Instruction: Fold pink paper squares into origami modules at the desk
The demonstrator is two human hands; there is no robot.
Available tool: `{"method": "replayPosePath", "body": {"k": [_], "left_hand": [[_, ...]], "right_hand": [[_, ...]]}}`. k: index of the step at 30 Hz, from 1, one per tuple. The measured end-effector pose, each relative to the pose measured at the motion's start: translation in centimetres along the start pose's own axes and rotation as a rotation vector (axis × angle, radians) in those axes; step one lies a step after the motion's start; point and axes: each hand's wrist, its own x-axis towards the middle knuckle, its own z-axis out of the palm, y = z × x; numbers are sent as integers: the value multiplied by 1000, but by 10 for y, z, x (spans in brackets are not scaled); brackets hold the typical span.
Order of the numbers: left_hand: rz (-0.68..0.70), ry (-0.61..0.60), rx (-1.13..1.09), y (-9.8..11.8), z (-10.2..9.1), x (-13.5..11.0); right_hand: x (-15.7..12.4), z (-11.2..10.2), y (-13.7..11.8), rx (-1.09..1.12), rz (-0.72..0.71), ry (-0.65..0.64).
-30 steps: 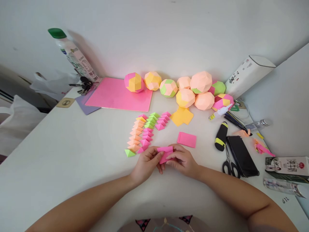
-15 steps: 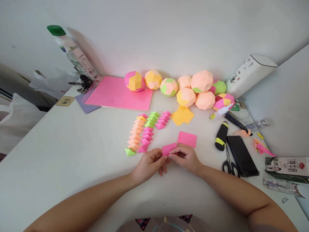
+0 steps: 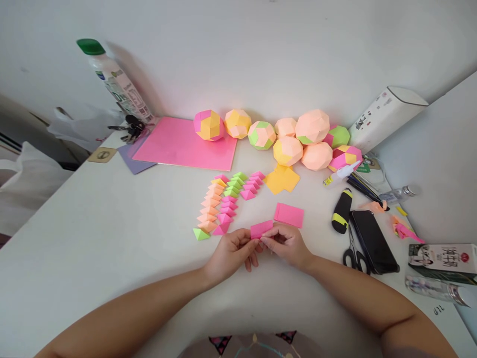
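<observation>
A small pink piece of paper point(image 3: 261, 228) is pinched between both hands above the white table. My left hand point(image 3: 233, 251) grips its left side and lower edge, thumb in front. My right hand point(image 3: 288, 243) has thumb and fingers closed on the right end. Just beyond the right hand lies a stack of pink paper slips point(image 3: 289, 215). Past the left hand stand rows of folded paper units: peach ones point(image 3: 210, 202), pink ones point(image 3: 225, 217) and green ones point(image 3: 234, 185). Yellow paper squares point(image 3: 281, 179) lie farther back.
Several faceted paper balls point(image 3: 312, 127) line the wall, one resting on a pink sheet pack point(image 3: 186, 146). At right are a black-and-yellow cutter point(image 3: 342, 211), scissors point(image 3: 356, 256), a phone point(image 3: 374, 241) and a carton point(image 3: 441, 256). A green-capped bottle point(image 3: 119, 87) stands back left.
Both hands stay almost still on the pink paper, whose lower edge is slightly flatter against the thumbs. The view has shifted a little.
</observation>
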Motion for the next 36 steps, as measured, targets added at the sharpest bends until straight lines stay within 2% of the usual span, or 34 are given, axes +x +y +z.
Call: {"method": "replayPosePath", "body": {"k": [11, 19, 25, 32, 36], "left_hand": [[-5, -1, -26, 0, 0, 0], [-11, 47, -129, 0, -2, 3], [6, 42, -135, 1, -3, 2], [1, 30, -90, 3, -2, 1], [-21, -8, -64, 2, -3, 2]], "right_hand": [[-1, 1, -1, 31, 54, -16], [-3, 0, 7, 166, 129, -10], [2, -2, -1, 74, 71, -103], [1, -2, -1, 26, 154, -64], [0, -2, 0, 35, 139, -66]]}}
